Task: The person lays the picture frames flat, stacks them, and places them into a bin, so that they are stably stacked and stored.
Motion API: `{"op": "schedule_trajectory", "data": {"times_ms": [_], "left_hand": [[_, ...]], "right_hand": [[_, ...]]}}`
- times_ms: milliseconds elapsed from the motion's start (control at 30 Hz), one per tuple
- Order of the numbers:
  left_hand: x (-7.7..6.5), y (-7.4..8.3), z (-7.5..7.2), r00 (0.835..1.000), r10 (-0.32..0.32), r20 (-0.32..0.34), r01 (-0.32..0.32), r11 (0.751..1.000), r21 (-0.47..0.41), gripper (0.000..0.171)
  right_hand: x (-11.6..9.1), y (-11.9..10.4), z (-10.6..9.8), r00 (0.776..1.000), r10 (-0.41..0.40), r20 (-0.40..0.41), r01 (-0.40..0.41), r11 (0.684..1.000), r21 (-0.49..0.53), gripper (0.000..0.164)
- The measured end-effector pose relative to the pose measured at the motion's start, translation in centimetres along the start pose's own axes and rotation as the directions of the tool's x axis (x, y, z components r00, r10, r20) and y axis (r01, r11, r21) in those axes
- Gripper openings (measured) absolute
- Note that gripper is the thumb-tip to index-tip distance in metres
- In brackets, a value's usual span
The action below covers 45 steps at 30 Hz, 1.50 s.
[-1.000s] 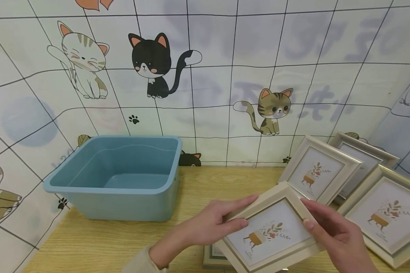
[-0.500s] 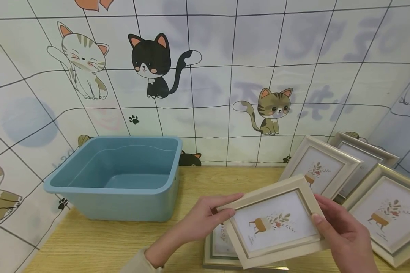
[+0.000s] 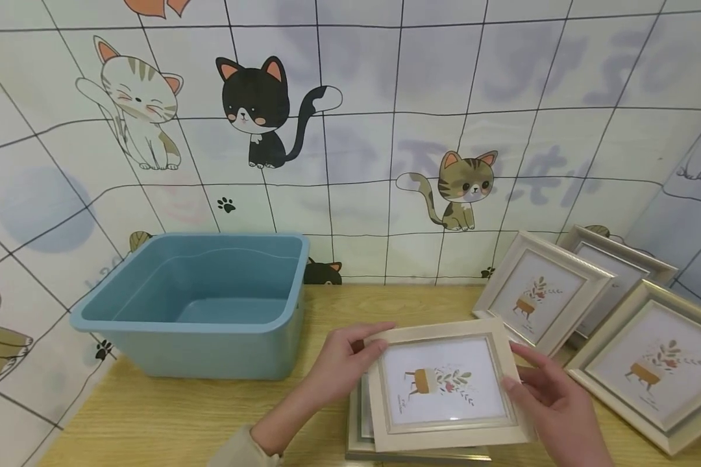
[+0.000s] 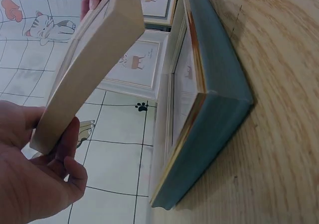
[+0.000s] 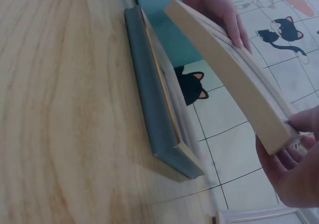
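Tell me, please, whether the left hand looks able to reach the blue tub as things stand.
Probably yes: in the head view only tabletop shows between the left hand and the blue tub. That hand pinches a picture frame, though, so it would likely need to let go first.

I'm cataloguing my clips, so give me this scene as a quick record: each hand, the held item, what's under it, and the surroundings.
Left hand: pinches the picture frame's left side
Right hand: grips the opposite side
Held item: cream border, potted-plant print lying sideways
Underneath: a second frame, flat on the wooden table, not touching the held one
At right: three more frames, propped up
At left: blue tub
Background: wall with cartoon cats
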<state>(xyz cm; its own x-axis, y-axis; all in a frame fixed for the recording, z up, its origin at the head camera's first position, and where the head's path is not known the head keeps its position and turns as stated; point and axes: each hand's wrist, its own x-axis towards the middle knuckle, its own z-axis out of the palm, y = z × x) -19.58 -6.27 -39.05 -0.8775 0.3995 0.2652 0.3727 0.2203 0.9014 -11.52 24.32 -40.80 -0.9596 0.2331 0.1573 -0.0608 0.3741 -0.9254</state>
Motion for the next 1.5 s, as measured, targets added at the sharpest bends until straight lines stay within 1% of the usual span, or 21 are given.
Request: {"op": "schedule_trajectory", "data": {"times_ms": [67,133,233,300,367,567,700,800,933,1100,1267,1400,1500], "left_hand": [[0.0,-0.2,0.0,1.0,-0.02,-0.022,0.02,1.0,0.023,0.03],[0.0,-0.5,0.0,0.999,-0.039,-0.036,0.042,0.997,0.058,0.029],[0.0,-0.9,0.1,0.997,-0.061,-0.039,0.065,0.992,0.113,0.029],[0.0,-1.2,0.1,0.997,-0.072,-0.031,0.076,0.987,0.141,0.029],[-0.1,-1.5,0.1,0.997,-0.077,-0.021,0.079,0.985,0.152,0.029],[-0.3,-2.2,-0.1,0.996,-0.092,0.005,0.09,0.98,0.175,0.029],[-0.3,-2.7,-0.1,0.994,-0.101,0.029,0.094,0.977,0.19,0.029],[-0.3,-3.1,-0.1,0.993,-0.111,0.044,0.1,0.974,0.202,0.03],[-0.2,-3.7,-0.1,0.991,-0.119,0.056,0.104,0.969,0.222,0.03],[0.1,-4.1,-0.1,0.991,-0.111,0.08,0.088,0.965,0.249,0.029],[0.2,-4.3,-0.3,0.991,-0.101,0.09,0.069,0.949,0.307,0.029],[0.2,-4.4,-0.5,0.989,-0.117,0.088,0.083,0.943,0.323,0.029],[0.3,-4.6,-0.6,0.987,-0.136,0.082,0.105,0.946,0.307,0.029]], "right_hand": [[-0.1,0.2,0.2,0.999,0.017,0.047,-0.015,0.999,-0.031,0.057],[0.0,0.2,0.4,0.992,0.069,0.104,-0.063,0.996,-0.064,0.062],[0.1,0.4,0.7,0.971,0.155,0.18,-0.13,0.982,-0.14,0.069],[0.2,0.4,0.9,0.958,0.195,0.208,-0.159,0.971,-0.178,0.071],[0.3,0.6,1.1,0.953,0.203,0.223,-0.159,0.966,-0.202,0.071],[0.4,1.3,1.5,0.945,0.186,0.27,-0.135,0.971,-0.199,0.073],[0.7,1.6,1.9,0.938,0.211,0.275,-0.147,0.961,-0.234,0.076],[0.8,1.7,2.2,0.938,0.219,0.269,-0.152,0.957,-0.249,0.077],[0.7,1.9,2.4,0.939,0.213,0.269,-0.144,0.957,-0.253,0.078],[0.8,2.3,2.6,0.94,0.211,0.268,-0.131,0.95,-0.285,0.077],[0.8,2.5,2.8,0.942,0.187,0.279,-0.103,0.952,-0.289,0.077],[0.9,2.4,3.2,0.946,0.188,0.265,-0.103,0.947,-0.305,0.077],[1.0,2.3,3.4,0.947,0.202,0.249,-0.116,0.94,-0.322,0.077]]}}
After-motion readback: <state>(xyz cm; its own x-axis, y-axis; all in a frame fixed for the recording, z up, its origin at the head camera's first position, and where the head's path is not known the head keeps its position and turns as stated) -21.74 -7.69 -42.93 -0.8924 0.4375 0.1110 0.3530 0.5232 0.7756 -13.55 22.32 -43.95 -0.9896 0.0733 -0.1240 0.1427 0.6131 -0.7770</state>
